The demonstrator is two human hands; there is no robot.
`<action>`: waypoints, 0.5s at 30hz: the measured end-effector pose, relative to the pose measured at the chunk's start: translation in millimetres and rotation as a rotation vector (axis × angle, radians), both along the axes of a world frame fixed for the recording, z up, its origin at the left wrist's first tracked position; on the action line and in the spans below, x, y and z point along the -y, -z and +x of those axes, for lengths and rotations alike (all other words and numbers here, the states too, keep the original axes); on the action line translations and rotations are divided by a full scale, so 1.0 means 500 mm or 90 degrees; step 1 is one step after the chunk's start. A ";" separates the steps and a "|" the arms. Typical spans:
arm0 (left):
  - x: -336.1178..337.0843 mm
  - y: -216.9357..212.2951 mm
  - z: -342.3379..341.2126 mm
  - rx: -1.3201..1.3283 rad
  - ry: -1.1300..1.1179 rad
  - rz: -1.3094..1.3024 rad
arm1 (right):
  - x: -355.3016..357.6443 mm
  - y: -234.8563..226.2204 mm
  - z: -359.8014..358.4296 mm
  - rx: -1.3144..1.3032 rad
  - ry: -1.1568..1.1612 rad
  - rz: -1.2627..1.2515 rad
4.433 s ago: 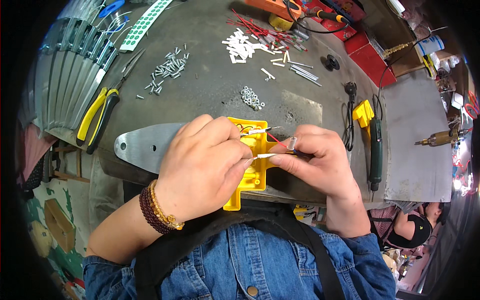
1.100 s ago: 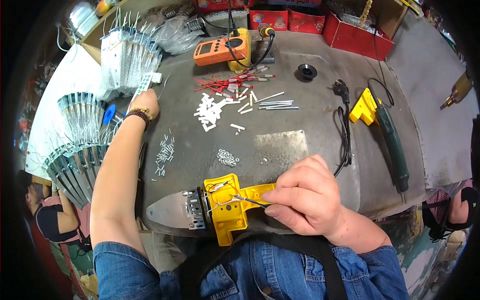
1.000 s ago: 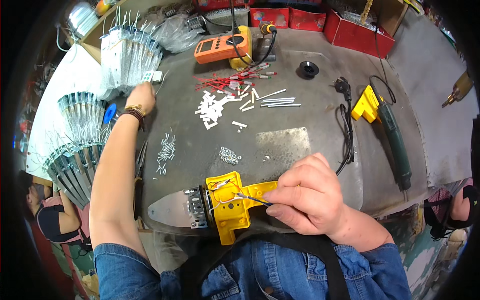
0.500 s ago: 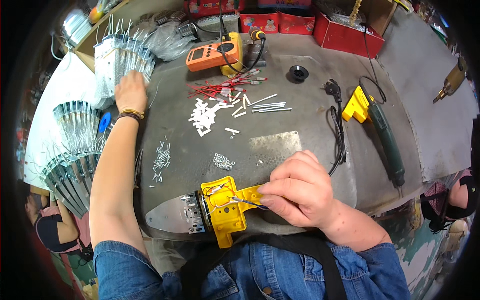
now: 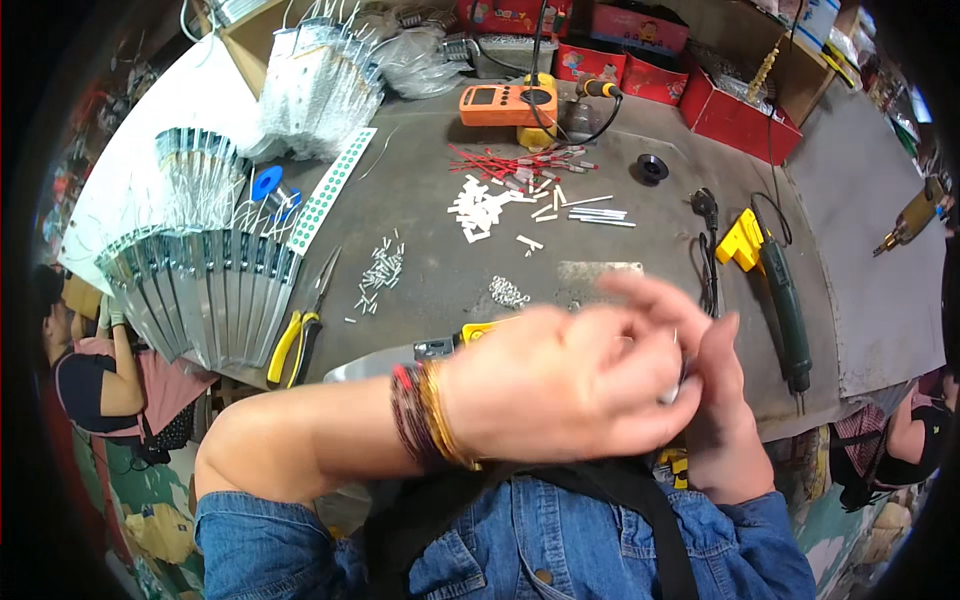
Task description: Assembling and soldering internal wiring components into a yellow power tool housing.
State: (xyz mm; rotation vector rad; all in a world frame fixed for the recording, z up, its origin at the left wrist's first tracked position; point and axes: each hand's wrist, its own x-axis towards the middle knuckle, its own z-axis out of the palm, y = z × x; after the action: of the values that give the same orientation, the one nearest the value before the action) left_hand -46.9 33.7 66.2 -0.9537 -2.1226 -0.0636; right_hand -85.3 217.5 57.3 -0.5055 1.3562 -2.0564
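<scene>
My left hand (image 5: 565,385), a beaded bracelet on its wrist, reaches across to the right and is closed at the fingertips against my right hand (image 5: 728,405). Between the two shows a small pale and dark piece (image 5: 672,392), too covered to name. The right thumb points up and one finger stretches left; its other fingers are hidden. Behind the left hand a yellow plastic housing (image 5: 478,330) shows only an edge. Its flat metal blade (image 5: 372,365) juts left past my wrist.
Pliers (image 5: 298,345), metal blades (image 5: 205,290) and a green-dotted white strip (image 5: 335,190) lie left. Screws (image 5: 380,275), nuts (image 5: 510,291), white sleeves (image 5: 478,208) and red wires (image 5: 490,163) lie mid-table, an orange multimeter (image 5: 500,105) behind. A green soldering iron (image 5: 785,320) lies right.
My left hand has come back from the far left to meet the right hand, uncovering the dotted strip and pliers. The housing is now mostly hidden. The whole view has shifted.
</scene>
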 end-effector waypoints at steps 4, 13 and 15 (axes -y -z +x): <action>-0.002 -0.014 0.087 0.103 0.048 0.061 | -0.059 0.007 -0.007 -0.130 -0.307 0.144; 0.068 -0.028 0.188 0.789 0.113 0.000 | -0.073 -0.025 -0.026 -0.608 -0.487 0.230; 0.073 -0.027 0.194 0.761 0.123 0.008 | -0.058 -0.026 -0.005 -0.673 -0.514 0.243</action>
State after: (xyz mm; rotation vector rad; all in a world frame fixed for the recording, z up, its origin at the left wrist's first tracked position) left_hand 50.2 -2.7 79.8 -1.2797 -3.0412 -0.9461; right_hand -88.0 246.4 70.3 -1.7508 1.6137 -0.7945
